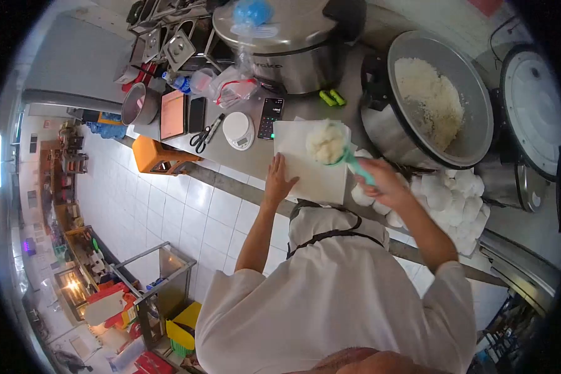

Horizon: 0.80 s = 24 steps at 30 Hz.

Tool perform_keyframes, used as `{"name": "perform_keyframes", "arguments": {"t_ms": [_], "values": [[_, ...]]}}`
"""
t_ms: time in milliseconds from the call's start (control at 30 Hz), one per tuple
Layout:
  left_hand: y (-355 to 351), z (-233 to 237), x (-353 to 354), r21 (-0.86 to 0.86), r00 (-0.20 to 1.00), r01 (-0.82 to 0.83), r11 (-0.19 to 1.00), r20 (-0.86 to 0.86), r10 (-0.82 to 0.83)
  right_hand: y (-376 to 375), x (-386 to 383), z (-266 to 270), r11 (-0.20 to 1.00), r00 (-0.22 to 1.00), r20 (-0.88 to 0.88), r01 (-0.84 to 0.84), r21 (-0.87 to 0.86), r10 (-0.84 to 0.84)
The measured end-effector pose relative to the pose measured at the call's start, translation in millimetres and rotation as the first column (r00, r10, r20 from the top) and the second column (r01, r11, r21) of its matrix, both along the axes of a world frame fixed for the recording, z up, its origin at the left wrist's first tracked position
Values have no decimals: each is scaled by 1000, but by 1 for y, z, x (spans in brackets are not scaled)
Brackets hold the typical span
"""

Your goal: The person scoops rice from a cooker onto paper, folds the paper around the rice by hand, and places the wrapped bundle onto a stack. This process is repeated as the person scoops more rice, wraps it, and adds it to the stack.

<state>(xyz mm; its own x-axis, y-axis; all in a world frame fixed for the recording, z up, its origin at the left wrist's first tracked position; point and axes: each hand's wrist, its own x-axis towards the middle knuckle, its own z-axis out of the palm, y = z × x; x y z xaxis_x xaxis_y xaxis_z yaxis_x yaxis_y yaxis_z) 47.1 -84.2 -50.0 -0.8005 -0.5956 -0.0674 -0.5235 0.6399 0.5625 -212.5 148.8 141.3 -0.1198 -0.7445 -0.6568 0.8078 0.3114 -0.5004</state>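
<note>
My right hand (385, 182) grips the handle of a pale green rice scoop (355, 167). A mound of white rice (326, 143) is at the scoop's head, over a stack of white paper sheets (299, 177) on the counter. My left hand (280, 179) lies with fingers spread at the left edge of the paper. To the right, a large open rice cooker (386, 134) holds more cooked rice (431, 100). Several white rounded bundles (455, 202) are heaped near my right forearm.
Left of the paper lie a calculator-like device (270, 117), a round white kitchen scale (237, 129) and black scissors (199, 139). Behind stands a big closed steel cooker (293, 65), with two green objects (332, 98) beside it. An orange stool (159, 157) stands below the counter.
</note>
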Motion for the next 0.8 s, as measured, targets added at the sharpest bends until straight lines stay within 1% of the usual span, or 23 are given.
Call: {"name": "perform_keyframes", "arguments": {"t_ms": [67, 100, 133, 167, 200, 233, 267, 300, 367, 400, 467, 500, 567, 600, 633, 700, 733, 767, 800], "values": [[-9, 1, 7, -5, 994, 103, 995, 30, -103, -20, 31, -62, 999, 980, -198, 1, 36, 6], [-12, 1, 11, -20, 989, 133, 991, 70, -131, -29, 47, -82, 998, 807, -590, -2, 68, 41], [-16, 1, 12, -36, 982, 162, 986, 109, -157, -37, 64, -100, 995, 483, -872, 4, 95, 82], [-20, 1, 12, -52, 972, 191, 980, 148, -182, -44, 78, -119, 993, 69, -991, 17, 115, 113], [-25, 4, 12, -46, 968, 197, 979, 167, -187, -47, 89, -144, 987, -188, -970, -17, 163, 157], [-28, 7, 11, -38, 964, 203, 978, 185, -193, -48, 100, -170, 975, -434, -882, -37, 219, 182], [-26, 8, 12, -25, 958, 211, 977, 206, -201, -44, 113, -193, 959, -648, -738, -43, 281, 187], [-25, 7, 12, -38, 952, 223, 974, 224, -209, -45, 122, -197, 969, -594, -785, -35, 244, 176], [-27, 6, 13, -75, 939, 242, 968, 269, -214, -44, 118, -203, 961, -563, -795, -7, 278, 225], [-23, 4, 18, -49, 934, 238, 970, 286, -215, -41, 126, -200, 955, -535, -805, 6, 297, 254], [-29, 4, 10, -30, 925, 250, 968, 302, -230, -46, 145, -196, 964, -444, -860, 27, 266, 250], [-27, 20, 10, -66, 934, 252, 966, 278, -225, -52, 146, -193, 969, -404, -883, 39, 244, 239], [-33, 5, 14, -135, 960, 279, 951, 66, -272, -53, 137, -175, 965, -418, -872, 50, 256, 253], [-34, 0, 19, -161, 953, 293, 943, -36, -302, -47, 135, -160, 962, -417, -869, 57, 269, 268], [-35, 4, 21, -77, 926, 375, 924, -26, -377, -43, 128, -138, 986, -409, -898, 88, 140, 164], [-31, 15, 26, 101, 858, 513, 853, -23, -513, -35, 100, -82, 984, -411, -911, 141, -111, -44], [-31, 14, 26, 67, 841, 540, 839, -40, -539, -22, 82, -61, 952, -533, -838, 302, -54, 122], [-33, 11, 24, 33, 825, 564, 825, -55, -562, -17, 59, -14, 897, -653, -754, 370, -241, 67], [-38, 6, 21, -4, 806, 589, 808, -68, -587, -3, 34, 19, 861, -628, -775, 430, -272, 69]]}}
